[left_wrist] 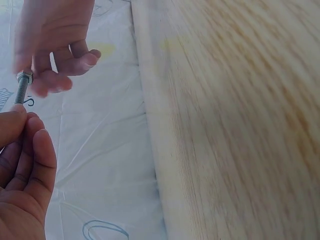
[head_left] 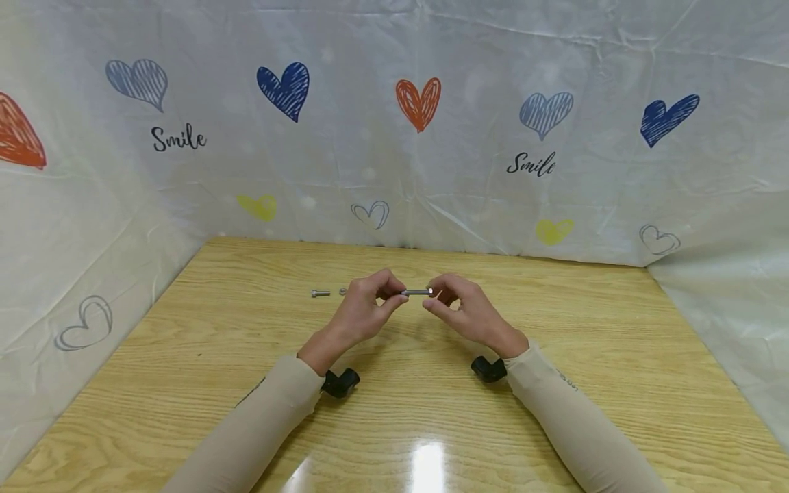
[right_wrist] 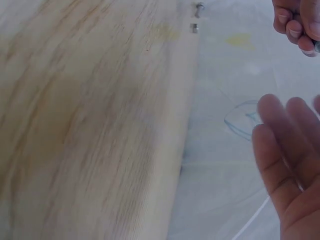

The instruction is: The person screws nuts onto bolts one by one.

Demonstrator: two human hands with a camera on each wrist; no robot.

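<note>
Over the table [head_left: 592,315], my left hand [head_left: 362,308] pinches one long bolt [head_left: 417,292] by one end, probably to leave the other reachable. My right hand [head_left: 465,309] waits beside that end, fingers loosely bent, gripping nothing. One shorter bolt [head_left: 320,293] and one loose nut [head_left: 342,292] lie leftward; a second nut [head_left: 431,292] seemingly tips the long bolt.

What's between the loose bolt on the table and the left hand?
A small nut. The head view shows it just right of the loose bolt, before the left hand.
</note>
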